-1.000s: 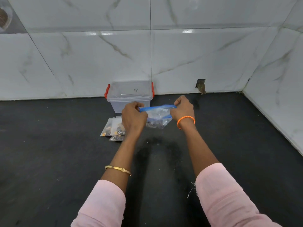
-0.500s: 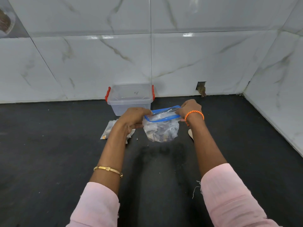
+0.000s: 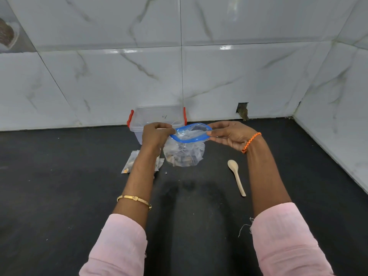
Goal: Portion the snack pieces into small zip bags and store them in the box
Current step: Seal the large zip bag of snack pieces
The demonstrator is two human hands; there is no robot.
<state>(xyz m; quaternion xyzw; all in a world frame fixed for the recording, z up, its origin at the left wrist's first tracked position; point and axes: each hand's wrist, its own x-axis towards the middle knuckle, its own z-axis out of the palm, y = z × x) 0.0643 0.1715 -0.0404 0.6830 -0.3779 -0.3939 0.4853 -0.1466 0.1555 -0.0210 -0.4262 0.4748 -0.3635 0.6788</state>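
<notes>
A clear zip bag [image 3: 184,154] with a blue zip rim hangs above the black counter, its mouth pulled wide open and snack pieces heaped at its bottom. My left hand [image 3: 156,134] pinches the rim's left end; my right hand [image 3: 229,134] pinches the right end. Behind them a clear plastic box [image 3: 159,116] with red latches stands against the wall, without a lid. Small filled zip bags [image 3: 132,162] lie flat on the counter beneath my left forearm, partly hidden by it.
A pale wooden spoon [image 3: 237,176] lies on the black counter [image 3: 59,196] right of the bag. Marble-tiled walls close the back and the right side. A small hole [image 3: 243,111] shows in the back wall.
The bag's blue zip, held nearly shut a second ago, has been pulled apart into a wide oval. My right hand moved right, and the spoon has come into view.
</notes>
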